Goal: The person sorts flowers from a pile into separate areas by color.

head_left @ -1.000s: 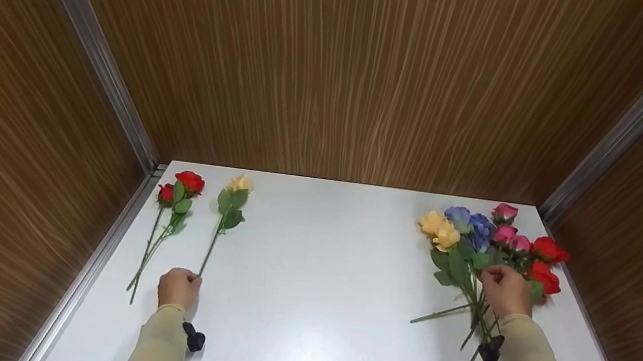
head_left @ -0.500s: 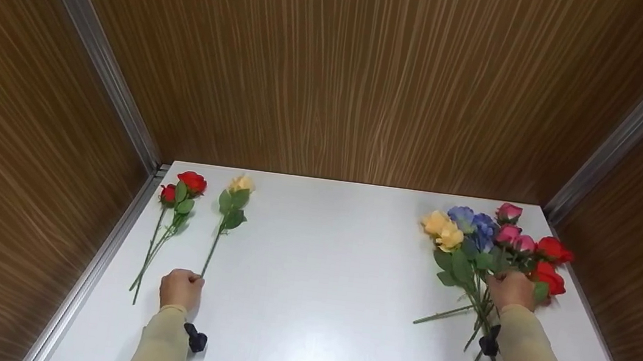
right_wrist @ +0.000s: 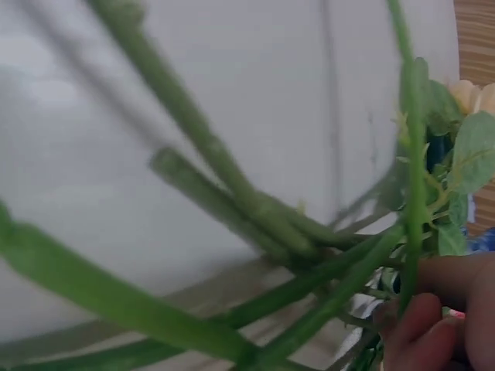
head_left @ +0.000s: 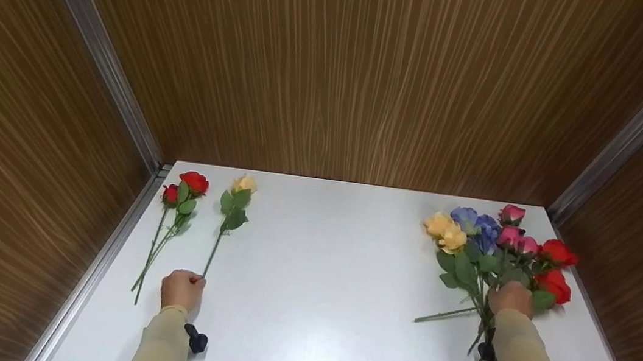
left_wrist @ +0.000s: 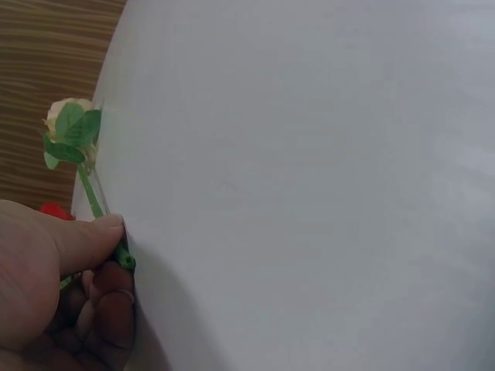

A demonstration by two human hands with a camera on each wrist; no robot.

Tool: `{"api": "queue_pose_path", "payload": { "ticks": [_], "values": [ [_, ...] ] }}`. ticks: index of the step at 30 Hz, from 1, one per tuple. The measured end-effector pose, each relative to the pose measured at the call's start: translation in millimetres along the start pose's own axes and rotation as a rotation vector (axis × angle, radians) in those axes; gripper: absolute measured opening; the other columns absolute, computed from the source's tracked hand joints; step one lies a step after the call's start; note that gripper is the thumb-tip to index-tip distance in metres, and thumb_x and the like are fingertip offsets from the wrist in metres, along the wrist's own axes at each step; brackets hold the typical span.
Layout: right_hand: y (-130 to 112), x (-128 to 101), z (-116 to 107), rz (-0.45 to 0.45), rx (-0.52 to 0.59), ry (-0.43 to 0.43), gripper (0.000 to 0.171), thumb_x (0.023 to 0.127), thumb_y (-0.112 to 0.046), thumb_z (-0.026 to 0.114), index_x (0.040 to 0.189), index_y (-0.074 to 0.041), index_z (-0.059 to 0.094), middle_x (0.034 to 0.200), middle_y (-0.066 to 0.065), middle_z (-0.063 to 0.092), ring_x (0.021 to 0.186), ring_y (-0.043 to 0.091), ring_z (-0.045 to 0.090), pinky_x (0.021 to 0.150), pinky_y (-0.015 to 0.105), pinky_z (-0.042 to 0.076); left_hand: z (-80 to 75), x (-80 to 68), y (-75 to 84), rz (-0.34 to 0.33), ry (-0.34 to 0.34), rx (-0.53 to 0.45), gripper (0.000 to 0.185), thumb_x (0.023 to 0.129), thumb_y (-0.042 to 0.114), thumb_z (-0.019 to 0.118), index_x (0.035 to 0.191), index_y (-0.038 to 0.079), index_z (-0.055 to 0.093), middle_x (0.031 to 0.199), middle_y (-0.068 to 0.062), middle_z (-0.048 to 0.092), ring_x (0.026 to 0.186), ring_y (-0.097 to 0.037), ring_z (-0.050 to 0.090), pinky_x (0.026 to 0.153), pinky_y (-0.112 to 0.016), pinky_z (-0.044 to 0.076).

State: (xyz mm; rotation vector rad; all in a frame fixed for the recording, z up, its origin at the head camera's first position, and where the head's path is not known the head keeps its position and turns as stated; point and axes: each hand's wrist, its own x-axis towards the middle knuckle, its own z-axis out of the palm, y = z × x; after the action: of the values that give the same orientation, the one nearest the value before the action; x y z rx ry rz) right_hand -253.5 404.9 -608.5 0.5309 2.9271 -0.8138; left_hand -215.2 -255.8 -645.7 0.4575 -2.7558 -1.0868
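The right hand (head_left: 512,299) has gone lower since a second ago. Back then its fingers were over the stems of the big bunch (head_left: 466,269), and we could see them. Now they have sunk down in among the leaves and stems. The camera on the right wrist shows those fingers (right_wrist: 421,336) curled close by a thin green stem, but I cannot tell if they pinch it.

The left hand (head_left: 180,291) looks the same as before. Its fingers (left_wrist: 114,305) pinch the bottom of the stem of one yellow flower (head_left: 241,197), and the end of the stem pokes out a little. That flower lies on the left part of the white counter (head_left: 315,284), with its head pointing away from the person. It is pale and soft-looking, with green leaves just under the head and a long, thin, straight stem.

Next to it, on its left, lie two red flowers (head_left: 194,183), one big and one small. Their stems cross near the bottom.

The big bunch is well apart, on the right side. It has yellow heads (head_left: 452,237), blue heads (head_left: 487,233), pink heads (head_left: 510,236) and red heads (head_left: 554,286). Its stems crisscross, and one sticks out to the left.
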Motion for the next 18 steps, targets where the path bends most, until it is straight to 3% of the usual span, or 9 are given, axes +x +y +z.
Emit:
{"api": "queue_pose_path", "payload": {
  "ticks": [8, 13, 18],
  "values": [
    [1.2, -0.5, 2.9, -0.004, 0.014, -0.012, 0.026, 0.092, -0.012, 0.049, 0.077, 0.007, 0.057, 0.079, 0.028, 0.062, 0.075, 0.040, 0.060, 0.062, 0.050, 0.049, -0.1, -0.2, 0.2, 0.006, 0.003, 0.011, 0.009, 0.085, 0.007, 0.069, 0.086, -0.001, 0.074, 0.085, -0.014, 0.071, 0.083, -0.032, 0.066, 0.078, -0.049, 0.049],
    [1.5, -0.6, 2.1, -0.001, 0.019, -0.024, 0.030, 0.093, -0.013, 0.047, 0.087, 0.014, 0.060, 0.089, 0.036, 0.062, 0.085, 0.049, 0.060, 0.067, 0.053, 0.050, 0.4, -1.7, -0.2, -0.004, -0.001, 0.000, 0.010, 0.086, 0.007, 0.068, 0.088, -0.001, 0.074, 0.086, -0.015, 0.071, 0.084, -0.032, 0.065, 0.078, -0.049, 0.049],
    [1.7, -1.1, 1.2, 0.005, 0.027, -0.021, 0.031, 0.092, -0.014, 0.046, 0.083, 0.012, 0.059, 0.085, 0.033, 0.062, 0.080, 0.045, 0.061, 0.063, 0.051, 0.050, 0.3, -1.4, -1.4, 0.024, 0.003, 0.011, 0.011, 0.086, 0.007, 0.067, 0.089, -0.001, 0.074, 0.086, -0.016, 0.071, 0.085, -0.034, 0.065, 0.079, -0.049, 0.050]
  ]
}}
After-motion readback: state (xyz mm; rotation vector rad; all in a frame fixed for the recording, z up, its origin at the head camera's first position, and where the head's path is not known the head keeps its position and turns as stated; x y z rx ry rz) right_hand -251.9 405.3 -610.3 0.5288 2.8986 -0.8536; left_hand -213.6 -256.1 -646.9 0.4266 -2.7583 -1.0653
